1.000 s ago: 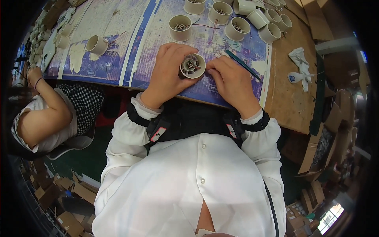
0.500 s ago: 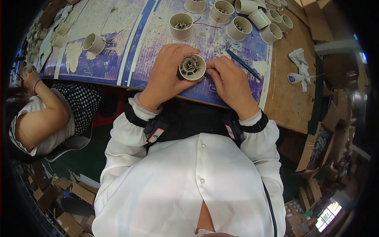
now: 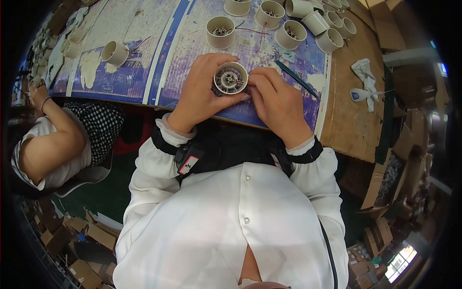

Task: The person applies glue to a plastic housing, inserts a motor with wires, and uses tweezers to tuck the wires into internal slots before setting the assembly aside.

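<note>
My left hand (image 3: pixel 204 91) is wrapped around a white plastic cylinder housing (image 3: pixel 232 92), held just above the table's near edge. Its open mouth faces up, and inside sit a round hub and thin radial vanes. At the housing's right side, my right hand (image 3: pixel 279 98) is closed, thumb and fingers pinched together by the wall. What those fingers hold, if anything, is hidden; similar housings on the table have thin red and dark wires coming out of them.
Beyond my hands stand several similar housings (image 3: pixel 220 32), more clustered at the back right. A dark green tool (image 3: pixel 296 78) lies right of my right hand. A white cloth (image 3: pixel 364 77) and small white bottle (image 3: pixel 358 95) lie farther right. At left another person (image 3: pixel 53 139) sits working.
The housing has shifted slightly left and up and is tilted so its inside looks more face-on. My right hand has moved a little left along with it, still pinched.
</note>
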{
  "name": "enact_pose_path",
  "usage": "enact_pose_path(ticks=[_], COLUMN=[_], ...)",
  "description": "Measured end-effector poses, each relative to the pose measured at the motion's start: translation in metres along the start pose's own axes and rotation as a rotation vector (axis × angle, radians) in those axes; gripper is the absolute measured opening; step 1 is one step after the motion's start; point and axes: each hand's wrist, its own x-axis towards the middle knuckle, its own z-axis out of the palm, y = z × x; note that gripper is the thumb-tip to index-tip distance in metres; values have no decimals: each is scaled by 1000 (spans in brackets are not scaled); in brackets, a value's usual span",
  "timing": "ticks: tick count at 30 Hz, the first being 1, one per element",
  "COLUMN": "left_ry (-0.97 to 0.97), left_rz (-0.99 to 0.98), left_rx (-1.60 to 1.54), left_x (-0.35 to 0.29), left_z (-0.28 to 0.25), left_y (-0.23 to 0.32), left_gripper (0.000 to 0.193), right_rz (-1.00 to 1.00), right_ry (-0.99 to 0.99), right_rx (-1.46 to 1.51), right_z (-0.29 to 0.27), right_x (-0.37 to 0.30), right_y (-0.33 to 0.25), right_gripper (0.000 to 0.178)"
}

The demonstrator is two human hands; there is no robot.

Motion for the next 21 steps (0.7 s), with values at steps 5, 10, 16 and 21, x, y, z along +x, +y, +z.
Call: enact_pose_path(ticks=[5, 10, 16, 21], left_ry=[10, -15, -16, -33], left_rz=[-39, 5, 123, 41], left_rx=[-35, 33, 33, -73], left_x=[0, 0, 0, -2], left_z=[-1, -2, -1, -2], left_y=[2, 1, -2, -4], left_gripper=[63, 64, 62, 62], right_rz=[-59, -16, 110, 120], right_ry=[18, 21, -36, -75], right_rx=[-82, -42, 10, 15], right_z=[0, 3, 6, 9], right_x=[0, 0, -3, -4], right_y=[1, 0, -4, -6], right_gripper=[17, 16, 14, 13])
